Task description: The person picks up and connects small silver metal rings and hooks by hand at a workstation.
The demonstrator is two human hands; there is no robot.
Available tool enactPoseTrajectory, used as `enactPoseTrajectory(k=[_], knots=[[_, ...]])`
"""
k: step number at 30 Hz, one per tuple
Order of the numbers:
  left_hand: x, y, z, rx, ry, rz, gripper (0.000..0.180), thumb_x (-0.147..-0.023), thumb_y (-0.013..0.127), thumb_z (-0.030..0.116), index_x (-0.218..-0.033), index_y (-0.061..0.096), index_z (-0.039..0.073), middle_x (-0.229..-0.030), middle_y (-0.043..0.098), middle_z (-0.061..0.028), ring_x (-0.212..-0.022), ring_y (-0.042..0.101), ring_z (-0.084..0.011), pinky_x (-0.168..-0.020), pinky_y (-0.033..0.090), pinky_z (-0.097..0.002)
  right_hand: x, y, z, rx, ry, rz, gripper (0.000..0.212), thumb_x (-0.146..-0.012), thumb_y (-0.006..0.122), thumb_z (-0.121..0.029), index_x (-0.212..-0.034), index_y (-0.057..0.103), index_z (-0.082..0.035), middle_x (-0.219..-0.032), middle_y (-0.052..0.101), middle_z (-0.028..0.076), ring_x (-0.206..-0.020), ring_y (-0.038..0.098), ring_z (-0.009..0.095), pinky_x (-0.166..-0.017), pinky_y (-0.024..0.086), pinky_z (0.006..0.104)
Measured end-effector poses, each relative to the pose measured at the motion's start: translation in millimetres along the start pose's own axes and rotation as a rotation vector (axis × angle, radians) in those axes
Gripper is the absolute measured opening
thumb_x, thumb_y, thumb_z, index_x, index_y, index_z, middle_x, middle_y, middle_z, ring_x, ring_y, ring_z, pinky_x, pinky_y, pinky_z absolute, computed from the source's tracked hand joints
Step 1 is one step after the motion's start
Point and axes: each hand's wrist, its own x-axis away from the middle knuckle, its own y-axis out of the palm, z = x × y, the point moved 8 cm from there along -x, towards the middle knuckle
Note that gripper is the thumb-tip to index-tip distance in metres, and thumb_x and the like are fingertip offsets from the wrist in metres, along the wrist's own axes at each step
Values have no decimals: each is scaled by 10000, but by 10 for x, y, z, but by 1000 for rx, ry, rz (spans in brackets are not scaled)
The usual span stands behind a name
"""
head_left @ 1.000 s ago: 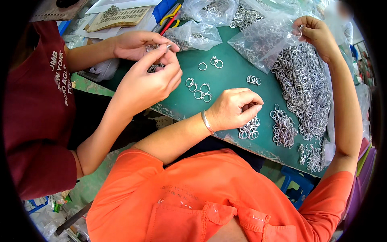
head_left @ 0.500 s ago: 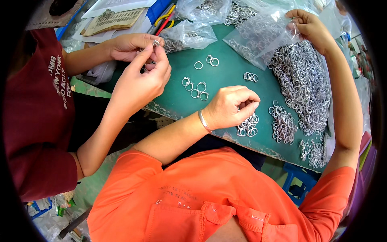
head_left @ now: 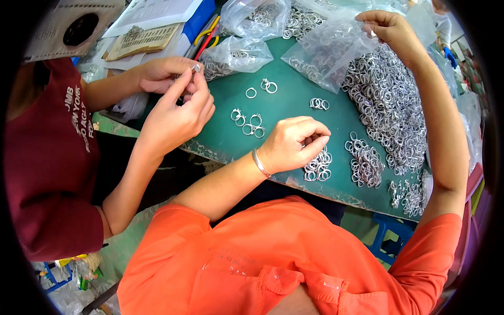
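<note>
My left hand [head_left: 294,144] is closed with thumb and fingertips together, just above a small pile of silver rings [head_left: 319,169] near the table's front edge. What it pinches, if anything, is hidden. At the far right my right hand [head_left: 391,32] pinches the corner of a clear plastic bag [head_left: 328,60], which has rings showing through it. Below that hand spreads a large heap of silver rings [head_left: 386,105]. A smaller ring heap [head_left: 366,163] lies between it and my left hand. A short row of rings [head_left: 319,104] sits beyond my left hand.
On the left, a co-worker's hands [head_left: 181,100] hold a small silver ring. Several loose rings [head_left: 252,126] lie near them on the green table [head_left: 220,136]. Farther back are bagged rings [head_left: 239,55], red-and-yellow-handled tools [head_left: 207,41] and papers. A blue stool [head_left: 388,236] stands below the table.
The whole view has shifted slightly, so the table and rings appear a little farther left. My right hand keeps its pinch on the bag, and my left hand stays closed over the small pile.
</note>
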Motion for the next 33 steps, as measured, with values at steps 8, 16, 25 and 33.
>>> enactPoseTrajectory(k=[8, 16, 25, 33], knots=[[-27, -20, 61, -38, -11, 10, 88, -782, 700, -34, -861, 689, 3, -689, 631, -56, -537, 570, -94, -490, 445, -218, 249, 138, -522, -409, -285, 152, 404, -812, 704, 18, -1197, 606, -54, -904, 681, 38, -832, 643, 95, -759, 527, 237], [-31, 3, 46, 1, -63, -23, 97, -789, 693, -43, -881, 682, -13, -702, 632, -61, -571, 565, -101, -522, 442, -219, 361, 245, -552, -588, -242, 130, 430, -819, 672, 77, -1225, 564, -17, -937, 695, 83, -891, 660, 129, -824, 542, 268], [-27, 0, 53, -35, -68, -38, 107, -789, 695, -38, -892, 679, -16, -703, 629, -67, -579, 563, -114, -531, 442, -230, 399, 233, -534, -562, -265, 174, 401, -817, 671, 78, -1193, 570, -14, -930, 706, 92, -885, 666, 129, -807, 542, 265], [-29, -4, 73, -43, -67, -27, 107, -792, 692, -37, -895, 676, -13, -686, 614, -61, -574, 559, -117, -531, 436, -229, 448, 206, -590, -517, -284, 198, 406, -812, 667, 91, -1190, 572, -24, -932, 704, 87, -893, 668, 129, -812, 547, 267]])
